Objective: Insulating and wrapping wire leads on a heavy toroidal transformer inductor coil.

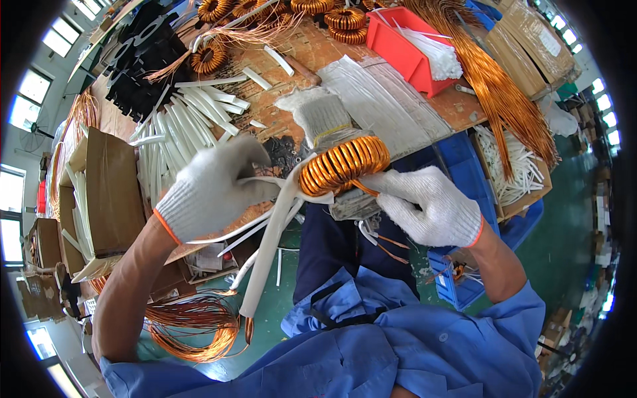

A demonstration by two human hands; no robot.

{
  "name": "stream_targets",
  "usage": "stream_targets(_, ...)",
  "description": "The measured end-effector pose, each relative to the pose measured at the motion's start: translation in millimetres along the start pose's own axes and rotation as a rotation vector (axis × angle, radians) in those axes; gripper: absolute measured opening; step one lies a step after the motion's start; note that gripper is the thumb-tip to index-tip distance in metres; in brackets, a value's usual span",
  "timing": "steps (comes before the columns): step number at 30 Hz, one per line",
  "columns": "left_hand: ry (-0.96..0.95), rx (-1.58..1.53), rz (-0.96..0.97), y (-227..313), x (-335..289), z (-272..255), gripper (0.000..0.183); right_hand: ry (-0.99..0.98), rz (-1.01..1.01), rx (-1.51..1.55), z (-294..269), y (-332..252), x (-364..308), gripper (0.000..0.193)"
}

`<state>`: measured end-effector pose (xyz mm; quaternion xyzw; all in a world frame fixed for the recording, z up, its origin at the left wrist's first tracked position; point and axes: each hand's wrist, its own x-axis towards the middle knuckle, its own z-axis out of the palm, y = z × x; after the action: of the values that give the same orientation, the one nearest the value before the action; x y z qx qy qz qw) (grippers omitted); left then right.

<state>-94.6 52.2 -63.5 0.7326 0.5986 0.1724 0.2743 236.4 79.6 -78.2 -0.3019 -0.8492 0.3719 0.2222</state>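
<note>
A ring-shaped coil (345, 162) wound with thick copper wire stands on a cloth-wrapped support (323, 118) at the table's near edge. My right hand (431, 204), in a white knitted glove, pinches a copper wire end (366, 188) at the coil's lower right. My left hand (215, 189), gloved too and slightly blurred, closes on a thin white strip (264, 180) that runs to the coil's left side. A wide white sleeve (267, 262) hangs down from the coil between my hands. Below it, a looped bundle of copper wires (199, 328) hangs at the left.
Cut white tubes (189, 123) lie in a heap beyond my left hand, beside black plastic parts (142, 66). A red bin (405, 50) of white strips and long copper wires (484, 79) sit at the far right. An open carton (109, 192) stands left.
</note>
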Motion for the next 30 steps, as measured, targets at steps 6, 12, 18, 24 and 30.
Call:
stream_targets(6, 0.189, 0.677, 0.253, -4.5, 0.0, 6.7, 0.015, -0.042, -0.038, -0.026, -4.1, 22.3, -2.3, 0.037)
stream_targets(12, 0.177, -0.512, -0.210, 12.0, -31.1, 55.6, 0.039, -0.053, -0.177, -0.063, 2.4, 38.7, -0.6, 0.044)
stream_targets(18, 0.576, -0.401, 0.347, -8.2, 6.5, 120.2, 0.036, -0.081, -0.266, -0.188, 35.4, 34.1, -5.4, 0.051)
stream_targets(24, 0.431, -0.577, 0.121, 1.0, -5.4, 116.8, 0.047, -0.064, -0.271, -0.205, -27.2, 40.3, 11.9, 0.031)
stream_targets(30, 0.407, -0.653, -0.041, 10.8, -4.2, 117.0, 0.059, 0.788, 0.441, -0.021, -104.5, 162.2, 16.7, 0.023)
